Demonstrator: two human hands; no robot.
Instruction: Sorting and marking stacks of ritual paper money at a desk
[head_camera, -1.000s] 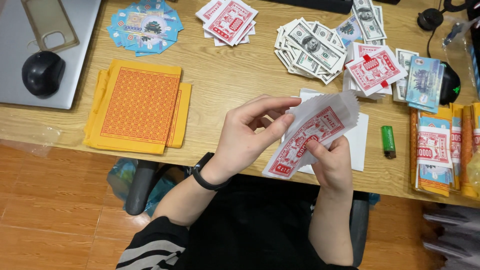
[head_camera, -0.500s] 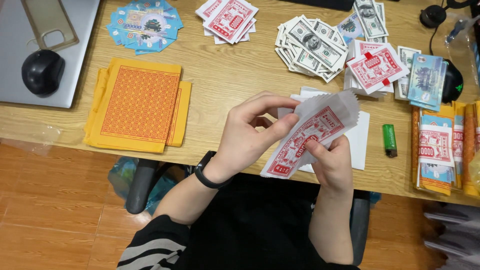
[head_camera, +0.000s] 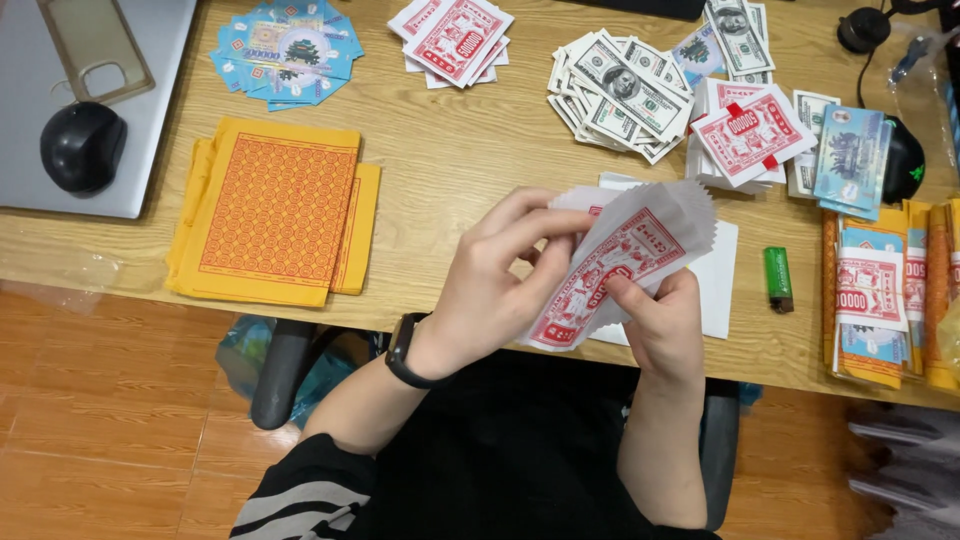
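Head view showed both of my hands raised over the near edge of the wooden desk (head_camera: 470, 150), closed together on one fanned stack of red-and-white paper notes (head_camera: 625, 255). My left hand (head_camera: 495, 285), with a black wristband (head_camera: 400, 352) on the wrist, curled round the stack from nine o'clock, fingers (head_camera: 545, 215) bent over its upper edge. My right hand (head_camera: 665, 325) pinched the stack's lower part from five o'clock, thumb pressed on the printed face. The stack tilted, its long side running from seven o'clock up toward one o'clock, held clear of the desk.

Under the stack lay white paper sheets (head_camera: 722, 275), and just beside them at three o'clock stood a green lighter (head_camera: 777, 278). At nine o'clock, well apart, lay an orange-patterned yellow paper pile (head_camera: 275, 215). At twelve o'clock I saw a loose heap of grey-green banknote-style papers (head_camera: 620, 90), with a banded red-and-white bundle (head_camera: 752, 135) touching it. Blue round-fanned notes (head_camera: 285, 50) sat at eleven o'clock. A black mouse (head_camera: 82, 145) rested on a grey laptop (head_camera: 150, 130) at ten o'clock.
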